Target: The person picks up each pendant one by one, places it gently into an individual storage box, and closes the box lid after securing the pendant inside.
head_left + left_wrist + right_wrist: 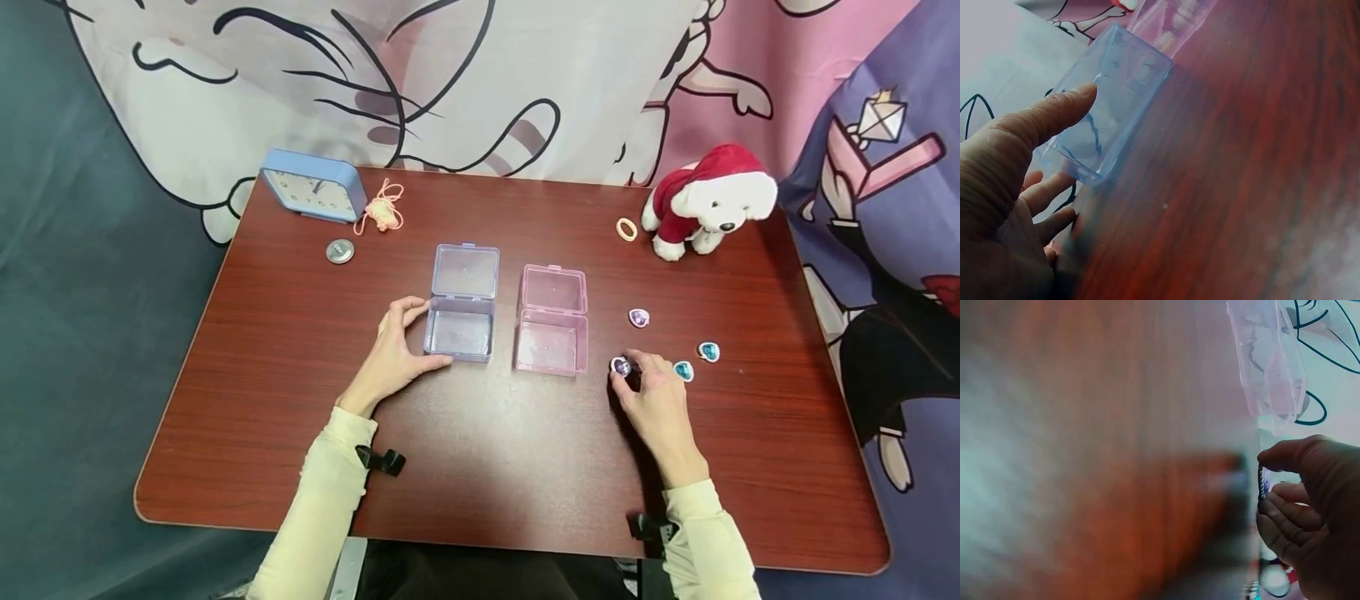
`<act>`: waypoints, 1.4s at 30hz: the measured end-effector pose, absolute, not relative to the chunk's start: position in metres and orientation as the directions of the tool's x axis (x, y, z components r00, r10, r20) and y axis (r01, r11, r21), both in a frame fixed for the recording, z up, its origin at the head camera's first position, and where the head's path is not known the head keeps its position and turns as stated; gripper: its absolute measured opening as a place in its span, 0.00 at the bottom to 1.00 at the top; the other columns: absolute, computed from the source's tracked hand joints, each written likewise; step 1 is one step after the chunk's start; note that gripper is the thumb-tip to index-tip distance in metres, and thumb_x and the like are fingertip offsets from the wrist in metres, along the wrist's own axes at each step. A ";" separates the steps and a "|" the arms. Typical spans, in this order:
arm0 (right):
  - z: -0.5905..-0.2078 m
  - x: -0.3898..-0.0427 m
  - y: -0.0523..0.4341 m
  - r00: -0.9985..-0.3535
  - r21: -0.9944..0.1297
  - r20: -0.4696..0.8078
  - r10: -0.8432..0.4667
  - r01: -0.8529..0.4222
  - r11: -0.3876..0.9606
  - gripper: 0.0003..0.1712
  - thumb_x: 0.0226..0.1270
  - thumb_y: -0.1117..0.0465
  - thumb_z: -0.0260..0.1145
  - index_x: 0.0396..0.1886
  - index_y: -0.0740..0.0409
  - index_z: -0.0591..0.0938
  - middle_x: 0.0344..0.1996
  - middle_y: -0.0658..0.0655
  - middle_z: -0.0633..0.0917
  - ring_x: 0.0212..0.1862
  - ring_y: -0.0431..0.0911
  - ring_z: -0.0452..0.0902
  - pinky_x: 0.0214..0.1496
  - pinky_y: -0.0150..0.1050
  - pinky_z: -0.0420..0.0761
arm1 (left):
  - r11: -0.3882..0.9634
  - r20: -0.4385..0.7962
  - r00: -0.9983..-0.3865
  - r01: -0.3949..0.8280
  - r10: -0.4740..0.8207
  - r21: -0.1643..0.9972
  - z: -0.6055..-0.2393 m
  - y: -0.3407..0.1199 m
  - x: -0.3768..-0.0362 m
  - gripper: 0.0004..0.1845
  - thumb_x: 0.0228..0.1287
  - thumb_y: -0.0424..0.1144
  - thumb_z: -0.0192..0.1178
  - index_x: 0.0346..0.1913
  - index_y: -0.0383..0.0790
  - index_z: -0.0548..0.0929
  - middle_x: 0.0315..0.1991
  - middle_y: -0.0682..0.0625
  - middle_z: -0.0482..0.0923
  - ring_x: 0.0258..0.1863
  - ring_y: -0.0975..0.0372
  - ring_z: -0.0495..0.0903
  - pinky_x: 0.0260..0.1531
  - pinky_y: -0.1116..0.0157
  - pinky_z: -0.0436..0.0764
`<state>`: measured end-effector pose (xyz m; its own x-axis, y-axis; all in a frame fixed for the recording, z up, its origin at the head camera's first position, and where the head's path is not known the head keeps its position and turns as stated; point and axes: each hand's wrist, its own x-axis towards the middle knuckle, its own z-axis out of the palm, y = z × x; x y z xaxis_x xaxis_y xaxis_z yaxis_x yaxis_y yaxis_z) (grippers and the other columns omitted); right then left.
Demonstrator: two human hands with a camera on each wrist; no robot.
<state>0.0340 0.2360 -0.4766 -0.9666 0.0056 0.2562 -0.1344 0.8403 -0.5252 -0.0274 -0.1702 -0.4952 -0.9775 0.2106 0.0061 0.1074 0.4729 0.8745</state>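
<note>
A clear blue plastic box (459, 329) stands on the table with its lid up. My left hand (393, 354) holds it at the left side, thumb along its front wall and fingers round the far left edge. Beside it is a clear pink box (551, 343), its lid also up. Between thumb and fingers, my right hand (660, 408) pinches a purple gem piece (620, 367) with a pale rim, seen edge-on in the right wrist view. Close by lie another purple gem piece (639, 317) and two teal ones, one teal gem piece (683, 371) right at the right hand's knuckles.
A blue clock (315, 185), a bundle of peach cord (382, 210) and a round silver piece (340, 251) are at the back left. A plush dog (708, 204) in red and a small cream ring (626, 229) occupy the back right.
</note>
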 end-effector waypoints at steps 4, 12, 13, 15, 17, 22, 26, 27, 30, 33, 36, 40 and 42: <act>-0.467 0.025 0.233 -0.961 -0.515 0.275 0.030 -0.121 0.849 0.20 0.60 0.67 0.76 0.50 0.72 0.85 0.43 0.72 0.87 0.46 0.70 0.79 0.46 0.65 0.74 | 0.472 0.008 -0.979 0.107 0.206 0.875 -0.496 -0.170 -0.028 0.52 0.48 0.42 0.86 0.70 0.44 0.62 0.73 0.44 0.75 0.77 0.48 0.58 0.75 0.46 0.55; -0.438 0.007 0.212 -0.926 -0.510 0.377 0.008 -0.200 0.837 0.19 0.62 0.64 0.77 0.51 0.69 0.86 0.45 0.68 0.88 0.49 0.66 0.78 0.48 0.62 0.76 | 0.467 0.007 -0.977 0.107 0.211 0.878 -0.496 -0.170 -0.029 0.50 0.48 0.42 0.86 0.70 0.43 0.63 0.73 0.44 0.76 0.76 0.48 0.59 0.75 0.46 0.55; -0.435 0.005 0.208 -0.922 -0.511 0.388 -0.003 -0.218 0.831 0.19 0.61 0.64 0.77 0.51 0.69 0.86 0.45 0.68 0.88 0.49 0.66 0.78 0.48 0.62 0.76 | 0.465 0.008 -0.977 0.109 0.215 0.879 -0.496 -0.170 -0.029 0.50 0.48 0.42 0.86 0.70 0.43 0.63 0.73 0.44 0.76 0.77 0.48 0.58 0.75 0.46 0.55; -0.432 0.000 0.198 -0.914 -0.510 0.403 -0.035 -0.256 0.821 0.20 0.61 0.64 0.78 0.51 0.70 0.86 0.44 0.68 0.88 0.48 0.66 0.78 0.50 0.60 0.77 | 0.463 0.007 -0.976 0.111 0.219 0.880 -0.497 -0.171 -0.029 0.50 0.49 0.43 0.86 0.69 0.43 0.64 0.73 0.45 0.75 0.77 0.49 0.58 0.74 0.46 0.55; -0.430 -0.005 0.187 -0.911 -0.506 0.408 -0.067 -0.287 0.813 0.21 0.61 0.64 0.78 0.51 0.70 0.86 0.44 0.67 0.88 0.48 0.65 0.78 0.50 0.60 0.77 | 0.459 0.004 -0.977 0.104 0.213 0.883 -0.497 -0.173 -0.027 0.50 0.49 0.42 0.86 0.69 0.43 0.64 0.73 0.45 0.75 0.77 0.48 0.57 0.74 0.45 0.55; -0.430 -0.015 0.163 -0.903 -0.498 0.407 -0.136 -0.344 0.796 0.21 0.62 0.62 0.78 0.51 0.69 0.86 0.45 0.66 0.89 0.50 0.63 0.80 0.52 0.59 0.80 | 0.455 -0.003 -0.980 0.090 0.200 0.886 -0.496 -0.176 -0.023 0.50 0.48 0.42 0.86 0.69 0.43 0.64 0.73 0.44 0.75 0.78 0.47 0.56 0.75 0.44 0.55; -0.431 -0.020 0.150 -0.896 -0.497 0.410 -0.173 -0.378 0.781 0.22 0.61 0.62 0.79 0.52 0.69 0.87 0.45 0.67 0.89 0.48 0.62 0.80 0.50 0.57 0.80 | 0.457 0.002 -0.978 0.100 0.211 0.884 -0.497 -0.176 -0.024 0.50 0.49 0.43 0.86 0.70 0.44 0.64 0.73 0.44 0.75 0.78 0.48 0.57 0.75 0.45 0.54; -0.431 -0.021 0.147 -0.894 -0.497 0.409 -0.183 -0.387 0.777 0.22 0.61 0.63 0.79 0.52 0.69 0.87 0.45 0.67 0.88 0.48 0.62 0.80 0.50 0.57 0.80 | 0.457 0.005 -0.977 0.103 0.211 0.883 -0.497 -0.175 -0.024 0.50 0.49 0.43 0.86 0.70 0.44 0.64 0.73 0.44 0.75 0.78 0.48 0.57 0.75 0.45 0.55; -0.433 -0.024 0.138 -0.892 -0.498 0.398 -0.214 -0.406 0.766 0.22 0.61 0.63 0.79 0.52 0.69 0.86 0.45 0.67 0.88 0.48 0.61 0.80 0.51 0.56 0.80 | 0.455 0.024 -0.977 0.121 0.214 0.882 -0.497 -0.175 -0.025 0.50 0.48 0.42 0.87 0.69 0.43 0.64 0.72 0.44 0.76 0.77 0.47 0.58 0.74 0.45 0.55; -0.434 -0.028 0.126 -0.887 -0.486 0.394 -0.243 -0.425 0.763 0.21 0.62 0.62 0.78 0.51 0.69 0.87 0.45 0.66 0.88 0.48 0.61 0.81 0.52 0.56 0.81 | 0.448 0.035 -0.976 0.131 0.216 0.884 -0.497 -0.174 -0.025 0.50 0.47 0.41 0.87 0.69 0.42 0.65 0.72 0.43 0.76 0.78 0.47 0.58 0.75 0.45 0.54; -0.434 -0.031 0.114 -0.880 -0.476 0.390 -0.269 -0.443 0.760 0.19 0.63 0.61 0.78 0.50 0.68 0.87 0.43 0.65 0.89 0.47 0.60 0.82 0.50 0.55 0.81 | 0.444 0.034 -0.976 0.130 0.217 0.887 -0.496 -0.173 -0.025 0.50 0.47 0.40 0.87 0.69 0.42 0.65 0.72 0.43 0.76 0.78 0.48 0.57 0.75 0.46 0.54; -0.433 -0.036 0.096 -0.870 -0.465 0.378 -0.318 -0.475 0.747 0.19 0.63 0.60 0.78 0.50 0.68 0.87 0.42 0.63 0.90 0.47 0.59 0.82 0.50 0.54 0.81 | 0.448 0.040 -0.977 0.133 0.210 0.884 -0.497 -0.172 -0.026 0.50 0.47 0.40 0.87 0.69 0.41 0.65 0.72 0.43 0.77 0.77 0.48 0.59 0.75 0.46 0.55; -0.432 -0.037 0.088 -0.865 -0.459 0.364 -0.345 -0.489 0.742 0.20 0.64 0.60 0.78 0.51 0.68 0.87 0.43 0.62 0.90 0.48 0.58 0.81 0.51 0.54 0.80 | 0.449 0.047 -0.976 0.141 0.213 0.882 -0.497 -0.171 -0.026 0.50 0.47 0.41 0.87 0.69 0.41 0.65 0.71 0.43 0.77 0.77 0.48 0.59 0.74 0.46 0.55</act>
<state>-0.0374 0.0879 -0.4321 -0.8651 -0.3447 0.3644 -0.4889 0.7421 -0.4587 -0.0260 -0.1709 -0.4970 -0.9758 0.2135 0.0473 0.1411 0.4493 0.8822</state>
